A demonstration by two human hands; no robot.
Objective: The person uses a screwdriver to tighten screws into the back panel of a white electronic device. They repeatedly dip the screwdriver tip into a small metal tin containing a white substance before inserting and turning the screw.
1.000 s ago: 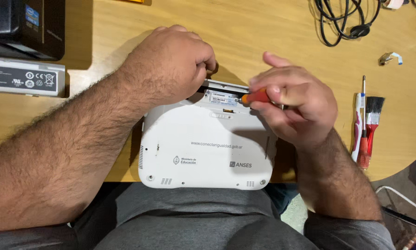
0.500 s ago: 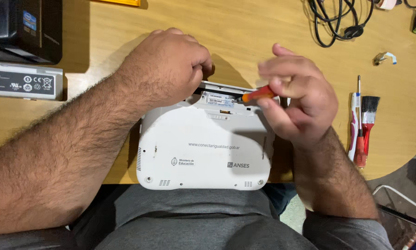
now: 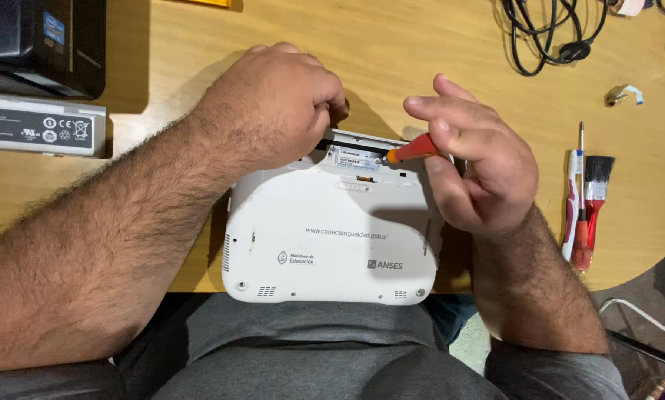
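Item, as I log it: white netbook [image 3: 332, 237], underside up, at the desk's six o'clock edge, with my left hand [image 3: 273, 104] curled closed over its ten o'clock corner. My right hand [image 3: 473, 170], at the netbook's two o'clock, pinches an orange-handled screwdriver [image 3: 410, 152], tip at the netbook's twelve o'clock edge. Three o'clock: small brush [image 3: 595, 189] on wooden desk [image 3: 421, 44].

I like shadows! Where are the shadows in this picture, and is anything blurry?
Head view: sharp throughout; the left hand and right hand cast dark shadows on the white laptop and wooden table; no strong glare.
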